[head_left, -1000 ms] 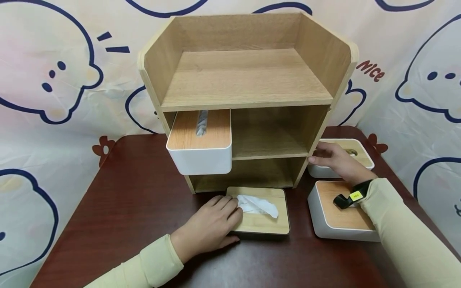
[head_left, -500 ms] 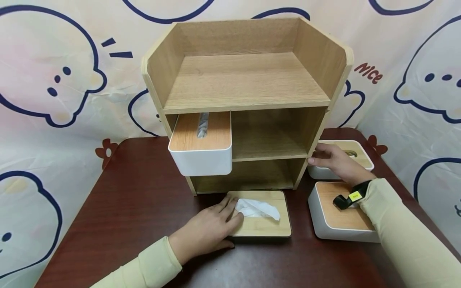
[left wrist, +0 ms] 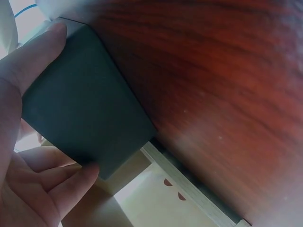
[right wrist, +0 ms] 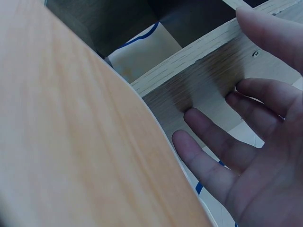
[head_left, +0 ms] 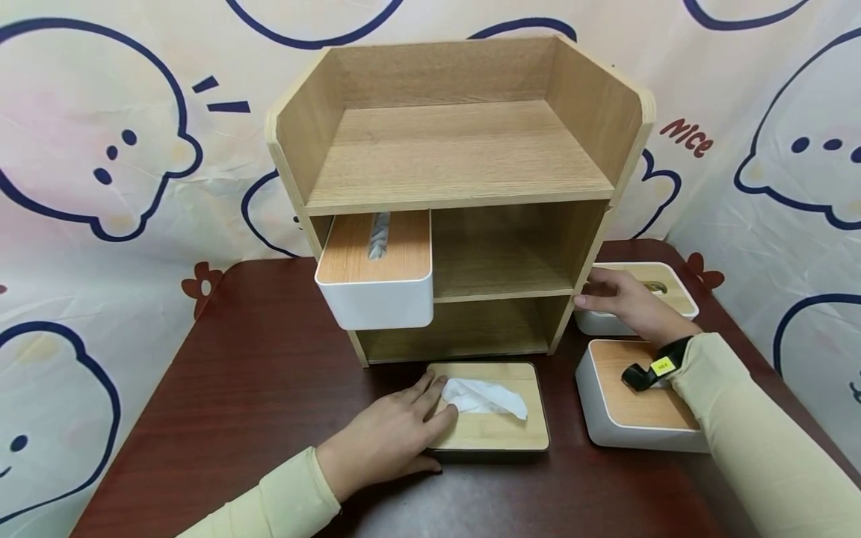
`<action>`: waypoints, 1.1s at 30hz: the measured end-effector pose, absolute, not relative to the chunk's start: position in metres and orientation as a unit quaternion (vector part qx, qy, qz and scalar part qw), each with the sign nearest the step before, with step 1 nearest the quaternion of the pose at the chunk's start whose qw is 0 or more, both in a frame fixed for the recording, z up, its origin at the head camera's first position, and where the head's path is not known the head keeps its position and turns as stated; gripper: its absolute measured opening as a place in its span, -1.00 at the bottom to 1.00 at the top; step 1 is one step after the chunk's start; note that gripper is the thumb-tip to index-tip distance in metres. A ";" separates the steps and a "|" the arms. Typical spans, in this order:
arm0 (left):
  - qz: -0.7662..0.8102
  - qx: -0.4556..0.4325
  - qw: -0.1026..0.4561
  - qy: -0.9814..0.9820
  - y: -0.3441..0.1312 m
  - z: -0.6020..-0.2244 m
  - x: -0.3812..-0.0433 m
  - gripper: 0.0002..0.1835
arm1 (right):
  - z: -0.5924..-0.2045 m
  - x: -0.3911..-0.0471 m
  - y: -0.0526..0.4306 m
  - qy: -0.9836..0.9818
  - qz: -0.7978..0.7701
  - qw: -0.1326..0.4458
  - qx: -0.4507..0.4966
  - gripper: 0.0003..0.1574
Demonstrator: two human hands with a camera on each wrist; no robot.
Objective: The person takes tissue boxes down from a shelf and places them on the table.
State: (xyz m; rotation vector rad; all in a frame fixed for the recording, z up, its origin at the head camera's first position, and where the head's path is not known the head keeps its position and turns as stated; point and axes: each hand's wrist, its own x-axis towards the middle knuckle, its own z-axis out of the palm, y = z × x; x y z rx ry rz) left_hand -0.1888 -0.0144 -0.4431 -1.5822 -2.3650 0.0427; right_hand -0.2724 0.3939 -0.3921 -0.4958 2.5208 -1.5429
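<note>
A black tissue box (head_left: 498, 430) with a pale wooden lid stands before the shelf, a white tissue (head_left: 480, 396) sticking out of it. My left hand (head_left: 390, 439) holds its left end, fingers over the lid and thumb at the near side. In the left wrist view, thumb and fingers span the dark box (left wrist: 87, 104). My right hand (head_left: 628, 302) touches the right side panel of the wooden shelf (head_left: 464, 153). The right wrist view has several fingertips against the outer face of that panel (right wrist: 208, 78), the thumb by its front edge.
A white tissue box (head_left: 377, 302) with a wooden lid juts out of the shelf's left compartment. Two more white boxes stand at the right, one (head_left: 646, 403) under my right wrist and one (head_left: 673, 288) behind it. The dark red table (head_left: 255, 388) carries everything.
The black tissue box has slid slightly towards me. The left hand's fingers have spread a little more over its lid. My right hand has kept its place on the shelf's side.
</note>
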 end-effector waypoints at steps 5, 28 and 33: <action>0.010 -0.553 0.157 -0.818 -0.014 -0.443 -0.188 -0.18 | -0.391 -0.272 0.395 0.840 -0.512 0.074 -0.160 -0.22; 0.018 -0.577 0.265 -0.772 -0.020 -0.401 -0.196 -0.41 | -0.393 -0.272 0.394 0.837 -0.517 0.065 -0.168 -0.23; 0.025 -0.582 0.274 -0.765 -0.020 -0.393 -0.195 -0.45 | -0.393 -0.271 0.393 0.838 -0.516 0.063 -0.163 -0.22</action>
